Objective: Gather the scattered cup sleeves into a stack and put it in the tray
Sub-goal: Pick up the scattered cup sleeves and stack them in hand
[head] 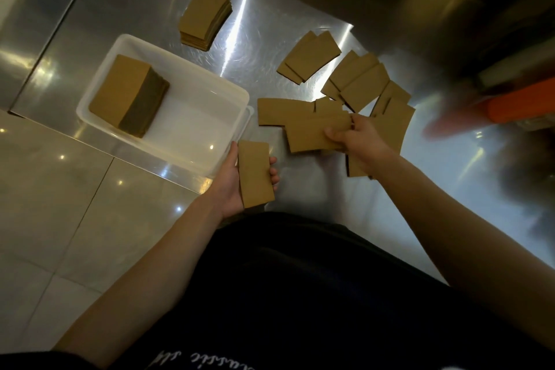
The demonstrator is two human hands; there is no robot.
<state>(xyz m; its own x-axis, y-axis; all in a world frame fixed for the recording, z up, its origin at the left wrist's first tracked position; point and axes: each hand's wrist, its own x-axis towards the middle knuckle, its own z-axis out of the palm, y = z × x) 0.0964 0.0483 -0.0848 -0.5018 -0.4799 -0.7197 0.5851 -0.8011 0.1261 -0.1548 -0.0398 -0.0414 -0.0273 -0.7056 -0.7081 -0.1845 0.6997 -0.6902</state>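
left hand [232, 180]: curled around a small stack [255, 174]
right hand [357, 137]: pinching one loose sleeve [312, 134]
tray [210, 99]: holds a tall pile [129, 96]

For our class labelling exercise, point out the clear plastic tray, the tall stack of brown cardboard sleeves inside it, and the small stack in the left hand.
Clear plastic tray [210, 90]: head view, bare floor.
Tall stack of brown cardboard sleeves [120, 90]: head view, top face.
Small stack in the left hand [255, 174]: head view, top sleeve.

matt cardboard sleeves [318, 132], glossy steel counter [255, 48]
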